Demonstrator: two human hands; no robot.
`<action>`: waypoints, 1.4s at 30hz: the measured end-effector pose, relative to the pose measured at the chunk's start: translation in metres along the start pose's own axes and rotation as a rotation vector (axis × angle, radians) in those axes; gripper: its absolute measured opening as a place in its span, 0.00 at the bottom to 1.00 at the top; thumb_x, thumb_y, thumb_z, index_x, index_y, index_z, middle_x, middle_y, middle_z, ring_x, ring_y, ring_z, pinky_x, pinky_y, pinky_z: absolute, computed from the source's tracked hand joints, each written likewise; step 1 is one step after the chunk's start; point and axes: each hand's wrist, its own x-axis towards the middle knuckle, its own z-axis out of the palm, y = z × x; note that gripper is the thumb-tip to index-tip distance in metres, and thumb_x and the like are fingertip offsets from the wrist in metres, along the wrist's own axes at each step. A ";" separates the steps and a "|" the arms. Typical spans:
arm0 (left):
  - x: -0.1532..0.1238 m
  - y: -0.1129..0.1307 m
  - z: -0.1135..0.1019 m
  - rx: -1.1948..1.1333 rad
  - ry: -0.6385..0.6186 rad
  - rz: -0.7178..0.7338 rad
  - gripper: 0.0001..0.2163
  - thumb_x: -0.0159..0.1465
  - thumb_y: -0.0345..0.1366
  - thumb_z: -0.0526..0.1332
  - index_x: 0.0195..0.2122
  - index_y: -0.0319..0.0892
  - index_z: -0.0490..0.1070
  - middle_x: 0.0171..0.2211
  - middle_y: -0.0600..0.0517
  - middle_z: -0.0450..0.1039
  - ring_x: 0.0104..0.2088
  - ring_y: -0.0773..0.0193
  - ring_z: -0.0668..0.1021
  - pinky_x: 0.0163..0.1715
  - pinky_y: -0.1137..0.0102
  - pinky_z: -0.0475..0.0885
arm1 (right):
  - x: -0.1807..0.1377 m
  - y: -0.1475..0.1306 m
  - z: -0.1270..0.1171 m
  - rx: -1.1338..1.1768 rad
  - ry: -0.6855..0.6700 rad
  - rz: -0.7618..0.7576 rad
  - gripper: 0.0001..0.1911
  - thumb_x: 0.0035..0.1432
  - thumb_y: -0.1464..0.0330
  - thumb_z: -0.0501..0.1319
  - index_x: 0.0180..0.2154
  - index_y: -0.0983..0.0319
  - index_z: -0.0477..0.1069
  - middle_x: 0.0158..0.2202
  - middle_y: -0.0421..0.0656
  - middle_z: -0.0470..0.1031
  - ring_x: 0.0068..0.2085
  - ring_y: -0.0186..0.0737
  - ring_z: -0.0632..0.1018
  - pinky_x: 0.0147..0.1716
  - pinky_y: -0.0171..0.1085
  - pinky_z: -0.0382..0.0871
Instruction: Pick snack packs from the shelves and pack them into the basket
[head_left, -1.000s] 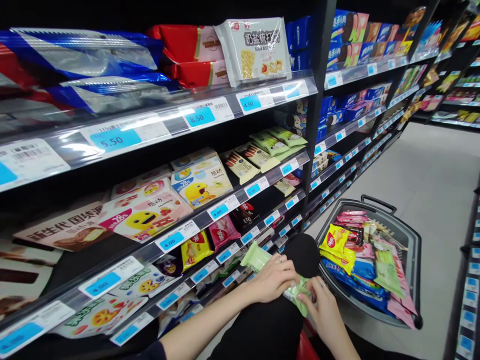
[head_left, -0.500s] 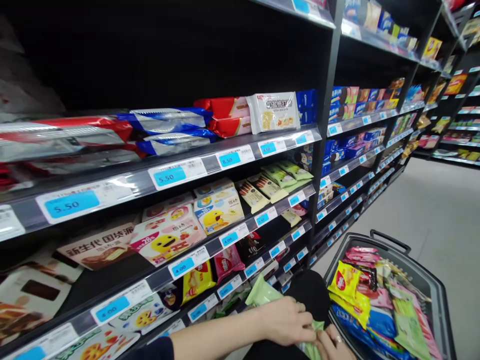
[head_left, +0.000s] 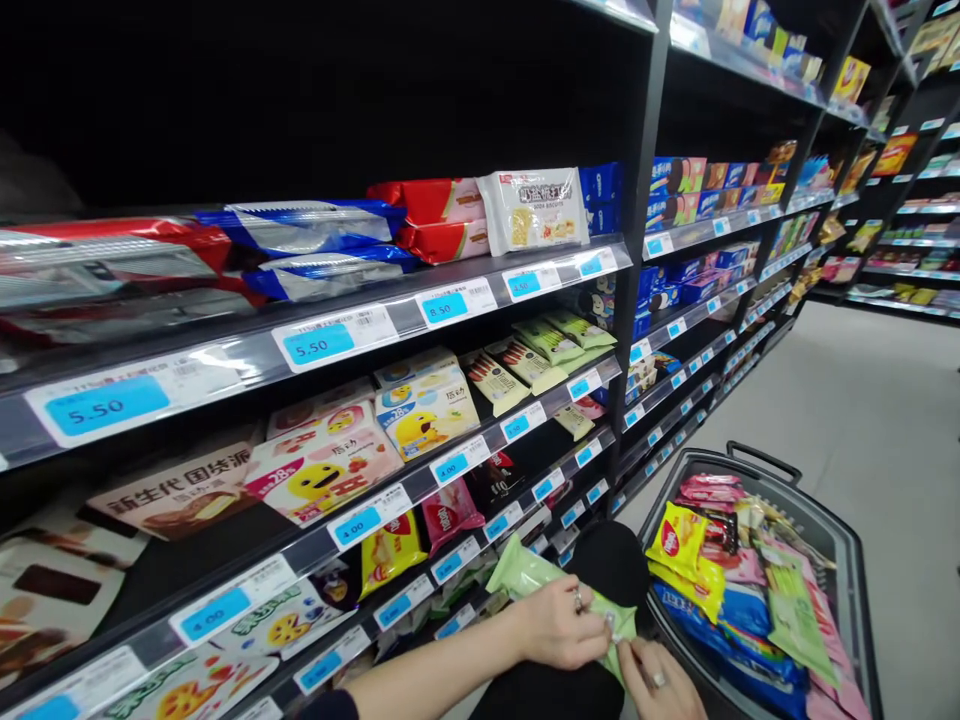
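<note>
One pale green packet [head_left: 529, 578], two hands: wrapper end being worked, by appearance.
Right hand [head_left: 660, 680], nearest: fingers bent at the packet's near end, seemingly pinching the film. Left hand [head_left: 559, 620]: curled over the packet, grasping it. Packet: slanted across, in front of a black-clad knee [head_left: 611, 560], far end toward the shelving. Next move, as judged: calls for a firm left hold and a fine right pinch, without crushing the contents. Beyond, to the right: grey basket [head_left: 855, 590] of assorted packets, one yellow [head_left: 679, 550]. Farther along: shelving bays with blue boxes [head_left: 701, 285].
</note>
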 end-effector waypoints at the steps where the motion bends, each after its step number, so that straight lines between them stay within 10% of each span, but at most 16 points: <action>1: 0.000 0.000 -0.001 0.001 0.021 -0.011 0.04 0.60 0.32 0.58 0.28 0.41 0.66 0.20 0.56 0.61 0.23 0.68 0.66 0.21 0.71 0.54 | 0.002 -0.002 -0.002 0.045 -0.007 0.013 0.16 0.59 0.78 0.49 0.41 0.63 0.74 0.31 0.48 0.77 0.30 0.40 0.77 0.32 0.35 0.71; 4: 0.003 0.001 -0.006 -0.016 0.080 -0.010 0.04 0.59 0.31 0.59 0.27 0.40 0.66 0.20 0.56 0.61 0.24 0.68 0.66 0.22 0.70 0.55 | 0.005 -0.013 -0.001 0.242 0.057 0.323 0.12 0.60 0.72 0.52 0.36 0.62 0.75 0.32 0.48 0.75 0.31 0.39 0.77 0.31 0.34 0.72; 8: 0.008 0.002 -0.008 -0.068 0.112 0.033 0.05 0.60 0.29 0.59 0.26 0.39 0.66 0.19 0.57 0.59 0.22 0.69 0.64 0.20 0.70 0.55 | 0.007 -0.029 0.016 0.520 0.167 1.159 0.19 0.52 0.53 0.59 0.21 0.60 0.65 0.24 0.41 0.66 0.23 0.35 0.72 0.20 0.32 0.69; 11: 0.009 0.005 -0.008 -0.091 0.100 0.015 0.06 0.61 0.29 0.58 0.26 0.39 0.67 0.18 0.56 0.59 0.22 0.69 0.64 0.20 0.70 0.57 | 0.005 -0.030 0.024 0.914 -0.022 1.449 0.28 0.42 0.41 0.58 0.23 0.60 0.62 0.16 0.35 0.61 0.14 0.31 0.64 0.10 0.31 0.57; 14: 0.007 0.009 -0.010 -0.081 0.085 -0.057 0.04 0.63 0.29 0.56 0.34 0.39 0.70 0.18 0.56 0.61 0.22 0.69 0.66 0.21 0.71 0.61 | 0.003 -0.025 0.021 1.179 -0.239 1.435 0.29 0.44 0.41 0.57 0.26 0.62 0.64 0.13 0.32 0.58 0.11 0.27 0.58 0.08 0.28 0.48; 21: -0.021 0.020 -0.020 -0.157 0.016 -0.263 0.08 0.63 0.29 0.55 0.42 0.39 0.69 0.29 0.51 0.73 0.33 0.66 0.74 0.34 0.70 0.71 | 0.001 -0.022 0.014 1.302 -0.156 1.404 0.25 0.47 0.48 0.61 0.35 0.64 0.70 0.16 0.34 0.62 0.14 0.27 0.60 0.11 0.28 0.53; 27: -0.049 -0.019 -0.040 -0.184 -0.203 -0.641 0.09 0.65 0.34 0.51 0.34 0.40 0.69 0.30 0.49 0.69 0.36 0.63 0.72 0.38 0.68 0.68 | 0.000 -0.022 0.015 1.328 -0.113 1.400 0.25 0.47 0.51 0.63 0.38 0.65 0.71 0.19 0.37 0.66 0.16 0.28 0.61 0.12 0.28 0.54; 34: -0.044 -0.055 -0.069 -0.296 -0.636 -0.425 0.06 0.63 0.38 0.55 0.35 0.43 0.67 0.34 0.50 0.66 0.38 0.60 0.69 0.44 0.63 0.60 | 0.006 -0.017 0.011 1.316 -0.109 1.453 0.24 0.45 0.50 0.63 0.33 0.64 0.71 0.17 0.35 0.64 0.15 0.27 0.61 0.11 0.29 0.54; 42: -0.032 -0.044 -0.066 -0.180 -0.563 -0.049 0.05 0.64 0.30 0.52 0.31 0.42 0.65 0.28 0.50 0.67 0.32 0.62 0.68 0.34 0.66 0.58 | -0.002 -0.004 0.003 1.289 -0.023 1.572 0.23 0.43 0.51 0.66 0.21 0.61 0.61 0.16 0.32 0.58 0.15 0.25 0.59 0.10 0.26 0.52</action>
